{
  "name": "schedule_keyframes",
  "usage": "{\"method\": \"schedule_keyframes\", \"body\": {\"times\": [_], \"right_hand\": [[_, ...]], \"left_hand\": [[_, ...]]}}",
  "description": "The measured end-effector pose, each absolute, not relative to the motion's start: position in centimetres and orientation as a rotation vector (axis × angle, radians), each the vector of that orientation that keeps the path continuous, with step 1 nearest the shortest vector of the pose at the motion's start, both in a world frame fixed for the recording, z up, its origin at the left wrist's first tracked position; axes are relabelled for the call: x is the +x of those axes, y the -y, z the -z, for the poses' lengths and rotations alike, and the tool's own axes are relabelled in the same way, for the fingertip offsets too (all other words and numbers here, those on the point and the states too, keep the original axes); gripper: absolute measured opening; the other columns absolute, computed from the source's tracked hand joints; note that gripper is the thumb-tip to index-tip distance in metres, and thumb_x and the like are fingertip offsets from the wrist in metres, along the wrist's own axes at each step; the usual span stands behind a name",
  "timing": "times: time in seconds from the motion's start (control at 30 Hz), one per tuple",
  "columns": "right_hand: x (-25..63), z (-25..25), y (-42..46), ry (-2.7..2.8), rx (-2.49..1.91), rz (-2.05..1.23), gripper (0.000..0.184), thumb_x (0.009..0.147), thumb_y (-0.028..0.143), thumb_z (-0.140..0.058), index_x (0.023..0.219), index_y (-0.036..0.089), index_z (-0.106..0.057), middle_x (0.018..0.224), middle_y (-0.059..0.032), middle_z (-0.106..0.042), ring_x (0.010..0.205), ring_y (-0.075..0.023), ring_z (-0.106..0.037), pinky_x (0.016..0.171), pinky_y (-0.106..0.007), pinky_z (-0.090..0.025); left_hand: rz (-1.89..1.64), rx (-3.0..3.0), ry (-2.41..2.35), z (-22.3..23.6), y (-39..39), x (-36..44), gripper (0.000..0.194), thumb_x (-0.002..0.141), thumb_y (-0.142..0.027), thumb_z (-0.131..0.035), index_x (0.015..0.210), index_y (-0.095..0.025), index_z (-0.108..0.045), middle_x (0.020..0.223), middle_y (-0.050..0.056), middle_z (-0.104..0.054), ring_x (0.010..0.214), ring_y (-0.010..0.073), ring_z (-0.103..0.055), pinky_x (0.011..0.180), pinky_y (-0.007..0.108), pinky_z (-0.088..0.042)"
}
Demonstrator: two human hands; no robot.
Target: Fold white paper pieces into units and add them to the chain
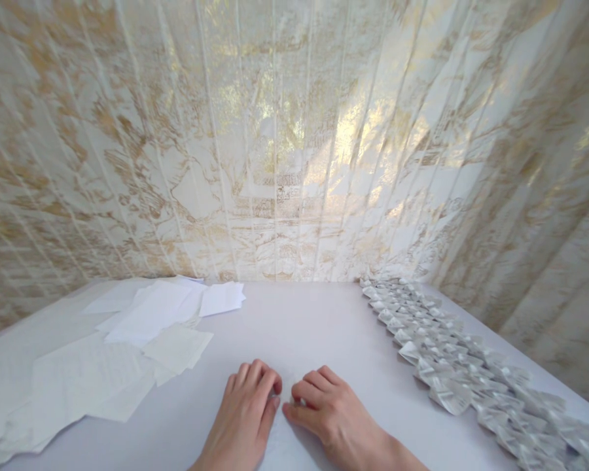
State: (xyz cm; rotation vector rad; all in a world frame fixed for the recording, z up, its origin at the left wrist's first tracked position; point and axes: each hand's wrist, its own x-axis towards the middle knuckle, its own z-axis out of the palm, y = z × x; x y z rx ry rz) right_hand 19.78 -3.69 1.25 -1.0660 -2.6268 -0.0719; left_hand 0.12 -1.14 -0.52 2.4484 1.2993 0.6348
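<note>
My left hand (248, 415) and my right hand (331, 412) rest side by side on the white table (294, 327), near its front edge. Both have their fingers curled under, knuckles up, and the thumbs almost touch. The fingertips press down on a small white paper sheet (281, 437) that barely stands out from the tabletop; most of it is hidden under the hands. Loose white paper sheets (142, 327) lie to the left of my left hand. A long row of folded paper pieces (451, 366) runs along the right side.
A cream and gold patterned curtain (285, 144) hangs close behind the table and wraps round its right side. The loose sheets overlap in a pile from the far left corner to the front left edge.
</note>
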Motion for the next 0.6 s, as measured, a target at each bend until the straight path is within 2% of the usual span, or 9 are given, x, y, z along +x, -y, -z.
{"method": "schedule_keyframes", "body": {"times": [0.2,0.3,0.4,0.47,0.53,0.6], "right_hand": [[21.9,-1.8,5.2,2.586,-1.229,0.023,0.01,0.094,0.014,-0.063,0.097,0.022,-0.064,0.101,0.0014,-0.069,0.09,-0.0188,-0.053,0.081,-0.032,-0.035],[24.0,-1.9,6.2,2.558,-1.354,0.014,0.021,0.089,0.006,-0.063,0.101,0.024,-0.065,0.107,0.0009,-0.069,0.097,-0.0212,-0.054,0.085,-0.034,-0.037],[25.3,-2.2,7.1,2.476,-1.49,-0.018,0.042,0.082,-0.006,-0.055,0.102,0.027,-0.07,0.118,0.0008,-0.068,0.106,-0.0233,-0.055,0.09,-0.035,-0.039],[25.2,-2.8,7.5,2.364,-1.557,-0.051,0.049,0.079,-0.008,-0.05,0.105,0.028,-0.072,0.123,-0.0006,-0.066,0.108,-0.0232,-0.056,0.092,-0.035,-0.042],[24.3,-3.5,7.7,2.24,-1.571,-0.089,0.051,0.08,-0.007,-0.047,0.111,0.027,-0.07,0.122,-0.0028,-0.067,0.107,-0.0219,-0.059,0.093,-0.034,-0.043],[22.8,-3.9,7.4,2.173,-1.53,-0.126,0.053,0.08,-0.005,-0.047,0.119,0.024,-0.066,0.118,-0.0038,-0.068,0.106,-0.0208,-0.061,0.095,-0.034,-0.043]], "left_hand": [[-0.705,2.464,-1.295,0.5,1.2,0.1,0.019,0.092,-0.01,-0.045,0.09,-0.024,-0.056,0.094,0.0,-0.059,0.089,0.0236,-0.053,0.078,0.038,-0.038],[-0.75,2.491,-1.275,0.4,1.3,0.0,0.019,0.09,-0.008,-0.045,0.086,-0.024,-0.056,0.091,0.0,-0.059,0.087,0.0239,-0.054,0.076,0.037,-0.039],[-0.799,2.516,-1.251,0.2,1.5,0.0,0.017,0.091,-0.01,-0.047,0.086,-0.023,-0.057,0.09,0.001,-0.059,0.086,0.0239,-0.055,0.076,0.037,-0.04],[-0.827,2.548,-1.204,0.0,1.8,-0.1,0.013,0.091,-0.013,-0.053,0.097,-0.023,-0.058,0.099,0.002,-0.061,0.091,0.0239,-0.056,0.08,0.037,-0.043],[-0.833,2.607,-1.126,-0.2,2.1,0.0,0.023,0.089,-0.013,-0.06,0.108,-0.025,-0.058,0.113,0.003,-0.06,0.102,0.0237,-0.057,0.087,0.037,-0.044],[-0.824,2.672,-1.07,-0.4,2.3,0.2,0.029,0.086,-0.01,-0.063,0.109,-0.027,-0.06,0.119,0.003,-0.06,0.107,0.0226,-0.057,0.089,0.034,-0.045]]}}
